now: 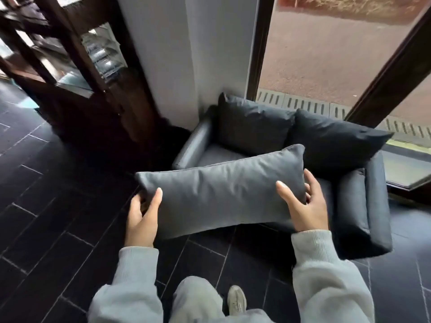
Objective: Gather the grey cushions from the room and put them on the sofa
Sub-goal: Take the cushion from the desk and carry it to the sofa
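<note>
Both hands — left hand [142, 220], right hand [305, 206] — clasp a long grey cushion [221, 190] at centre frame; best lowered level onto the sofa [363, 206] seat.

Matt grey cloth cushion [221, 187], smooth-sheened sofa [198, 141]

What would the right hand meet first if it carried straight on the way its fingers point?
Probably the dark back cushion on the sofa. The right hand, gripping the long grey cushion, points up towards it, though depth is unclear.
</note>
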A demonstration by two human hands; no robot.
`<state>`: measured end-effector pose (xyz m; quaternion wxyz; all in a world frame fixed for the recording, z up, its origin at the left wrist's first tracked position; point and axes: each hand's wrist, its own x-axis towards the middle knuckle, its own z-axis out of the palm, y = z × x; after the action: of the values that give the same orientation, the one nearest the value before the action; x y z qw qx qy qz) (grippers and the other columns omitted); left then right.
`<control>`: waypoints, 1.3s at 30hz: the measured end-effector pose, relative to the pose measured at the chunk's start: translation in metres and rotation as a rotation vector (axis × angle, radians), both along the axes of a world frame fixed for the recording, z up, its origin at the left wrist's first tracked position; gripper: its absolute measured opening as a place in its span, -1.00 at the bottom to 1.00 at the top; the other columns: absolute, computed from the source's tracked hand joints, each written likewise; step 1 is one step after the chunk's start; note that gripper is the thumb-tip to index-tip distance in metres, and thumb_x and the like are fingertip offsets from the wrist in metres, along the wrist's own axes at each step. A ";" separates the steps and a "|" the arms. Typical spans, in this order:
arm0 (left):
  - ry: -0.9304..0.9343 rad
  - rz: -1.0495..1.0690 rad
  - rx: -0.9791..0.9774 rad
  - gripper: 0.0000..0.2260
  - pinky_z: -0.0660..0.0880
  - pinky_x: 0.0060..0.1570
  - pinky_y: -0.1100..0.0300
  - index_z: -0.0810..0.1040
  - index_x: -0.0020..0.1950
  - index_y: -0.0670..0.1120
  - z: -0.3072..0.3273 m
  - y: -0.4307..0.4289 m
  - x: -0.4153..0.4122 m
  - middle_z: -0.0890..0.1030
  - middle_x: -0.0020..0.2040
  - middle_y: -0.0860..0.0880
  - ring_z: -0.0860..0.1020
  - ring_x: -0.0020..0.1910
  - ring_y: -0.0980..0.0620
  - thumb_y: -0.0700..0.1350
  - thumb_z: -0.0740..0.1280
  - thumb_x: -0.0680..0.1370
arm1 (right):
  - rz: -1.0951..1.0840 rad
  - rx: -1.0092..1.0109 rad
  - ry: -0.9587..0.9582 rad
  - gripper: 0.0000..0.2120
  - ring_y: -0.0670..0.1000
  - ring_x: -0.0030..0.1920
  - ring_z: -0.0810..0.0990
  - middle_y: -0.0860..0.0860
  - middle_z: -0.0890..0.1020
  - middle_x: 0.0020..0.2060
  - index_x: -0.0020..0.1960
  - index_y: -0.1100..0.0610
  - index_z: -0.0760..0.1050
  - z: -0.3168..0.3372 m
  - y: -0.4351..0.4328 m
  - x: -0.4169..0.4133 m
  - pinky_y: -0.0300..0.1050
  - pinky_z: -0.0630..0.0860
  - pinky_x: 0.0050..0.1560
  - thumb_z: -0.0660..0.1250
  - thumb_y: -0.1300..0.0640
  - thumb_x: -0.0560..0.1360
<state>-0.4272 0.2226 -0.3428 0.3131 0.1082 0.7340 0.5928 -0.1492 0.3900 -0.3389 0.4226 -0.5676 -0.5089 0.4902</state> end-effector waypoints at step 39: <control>-0.873 0.821 -0.199 -0.68 0.55 0.07 -0.05 0.42 0.40 -0.03 -0.447 0.412 -0.161 0.51 0.38 -0.23 0.60 0.21 -0.29 -0.14 0.34 0.65 | 0.733 -0.375 -0.544 -0.53 0.08 0.06 0.74 -0.06 0.77 -0.06 0.03 -0.04 0.62 -0.456 0.569 -0.436 0.25 0.62 0.23 0.59 -0.26 0.25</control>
<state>-0.5882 0.6344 -0.7902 0.3397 -0.4665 0.5715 0.5834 -0.5848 0.9595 -0.7952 -0.0354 -0.5250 -0.6701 0.5236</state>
